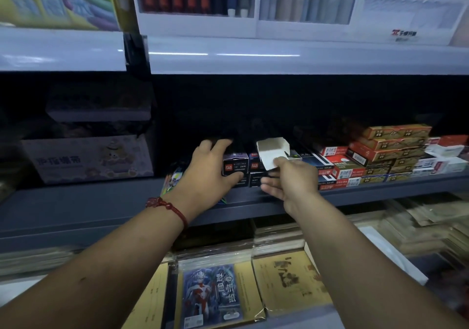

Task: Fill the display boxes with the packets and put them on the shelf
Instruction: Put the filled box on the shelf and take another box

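Observation:
My left hand [212, 168] grips a dark purple display box [236, 165] standing on the grey shelf [101, 204], fingers over its top and thumb under its front. Beside it stand more dark boxes [255, 166] with red labels, stacked two high. My right hand [288, 179] pinches the lower flap of a small open white cardboard box [272, 151], held tilted just above those dark boxes. What the white box holds is hidden.
Red and orange boxes [380, 153] are stacked on the shelf to the right, white ones [446, 156] further right. A pale cartoon carton [88, 158] sits at the left. Below lie wrapped paper packs [210, 293] and brown booklets [286, 280]. An upper shelf edge [253, 57] overhangs.

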The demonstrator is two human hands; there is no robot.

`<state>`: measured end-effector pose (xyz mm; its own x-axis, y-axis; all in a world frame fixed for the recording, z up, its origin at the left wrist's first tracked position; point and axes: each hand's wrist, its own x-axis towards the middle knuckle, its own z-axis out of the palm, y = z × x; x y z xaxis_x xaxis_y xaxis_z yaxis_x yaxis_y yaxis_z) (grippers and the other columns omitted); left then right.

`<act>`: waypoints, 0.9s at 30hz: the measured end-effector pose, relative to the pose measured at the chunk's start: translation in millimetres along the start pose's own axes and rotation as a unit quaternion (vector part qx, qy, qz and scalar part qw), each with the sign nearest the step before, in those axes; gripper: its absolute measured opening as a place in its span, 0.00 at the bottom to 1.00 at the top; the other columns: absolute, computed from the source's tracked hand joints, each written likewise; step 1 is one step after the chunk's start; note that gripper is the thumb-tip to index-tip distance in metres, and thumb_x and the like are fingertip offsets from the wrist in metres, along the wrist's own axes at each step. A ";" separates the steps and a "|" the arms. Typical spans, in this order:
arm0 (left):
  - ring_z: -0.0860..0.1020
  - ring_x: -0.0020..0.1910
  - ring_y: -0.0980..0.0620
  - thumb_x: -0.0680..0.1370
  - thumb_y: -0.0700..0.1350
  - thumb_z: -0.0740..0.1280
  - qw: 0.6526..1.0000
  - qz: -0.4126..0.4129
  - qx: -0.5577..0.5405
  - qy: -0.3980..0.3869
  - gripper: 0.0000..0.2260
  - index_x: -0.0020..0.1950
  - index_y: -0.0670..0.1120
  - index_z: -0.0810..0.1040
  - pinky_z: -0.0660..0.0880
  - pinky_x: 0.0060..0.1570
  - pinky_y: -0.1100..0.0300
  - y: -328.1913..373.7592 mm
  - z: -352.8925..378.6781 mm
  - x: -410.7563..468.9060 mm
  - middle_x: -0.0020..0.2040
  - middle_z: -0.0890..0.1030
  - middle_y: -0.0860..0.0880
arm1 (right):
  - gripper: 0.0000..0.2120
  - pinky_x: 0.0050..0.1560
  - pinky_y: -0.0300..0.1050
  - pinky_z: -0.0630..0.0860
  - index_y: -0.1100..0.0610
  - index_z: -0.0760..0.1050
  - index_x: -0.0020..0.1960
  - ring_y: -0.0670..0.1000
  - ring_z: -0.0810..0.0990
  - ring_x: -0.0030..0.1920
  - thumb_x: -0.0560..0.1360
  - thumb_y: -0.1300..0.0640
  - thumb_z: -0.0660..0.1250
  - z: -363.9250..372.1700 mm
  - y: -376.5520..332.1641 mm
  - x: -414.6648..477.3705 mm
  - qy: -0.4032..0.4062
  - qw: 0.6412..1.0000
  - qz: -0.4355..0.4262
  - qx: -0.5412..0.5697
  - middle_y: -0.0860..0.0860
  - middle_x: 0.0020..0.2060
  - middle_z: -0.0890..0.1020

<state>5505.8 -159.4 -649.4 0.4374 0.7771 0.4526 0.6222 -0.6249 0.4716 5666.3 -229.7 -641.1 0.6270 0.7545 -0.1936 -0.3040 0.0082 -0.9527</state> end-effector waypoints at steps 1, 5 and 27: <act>0.71 0.64 0.47 0.75 0.51 0.75 1.000 0.008 -0.005 0.003 0.34 0.77 0.50 0.65 0.71 0.67 0.52 1.2 -3.9 -2.0 0.64 0.69 0.47 | 0.07 0.29 0.45 0.82 0.65 0.75 0.54 0.56 0.84 0.32 0.81 0.61 0.65 0.7 -3.6 -0.6 0.006 1.000 -0.010 0.013 0.63 0.47 0.81; 0.70 0.66 0.48 0.76 0.50 0.74 0.999 0.049 -0.008 0.010 0.34 0.78 0.48 0.64 0.69 0.69 0.53 2.1 -26.8 -12.3 0.65 0.69 0.48 | 0.05 0.43 0.50 0.85 0.64 0.74 0.43 0.67 0.84 0.54 0.77 0.66 0.62 0.7 -19.3 -15.8 -0.018 0.995 -0.073 0.058 0.66 0.49 0.81; 0.78 0.55 0.56 0.65 0.71 0.73 0.999 0.003 -0.019 -0.049 0.34 0.63 0.57 0.68 0.78 0.53 0.49 -30.1 -111.2 -111.6 0.57 0.77 0.56 | 0.11 0.50 0.53 0.83 0.57 0.80 0.58 0.59 0.87 0.50 0.77 0.57 0.74 72.1 30.3 -134.5 -0.267 0.958 -0.079 -0.073 0.57 0.50 0.87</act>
<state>5366.0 -235.6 -629.9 0.5037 0.7758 0.3801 0.5949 -0.6305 0.4986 5521.1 -283.7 -627.1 0.1887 0.9798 0.0667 -0.1077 0.0882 -0.9903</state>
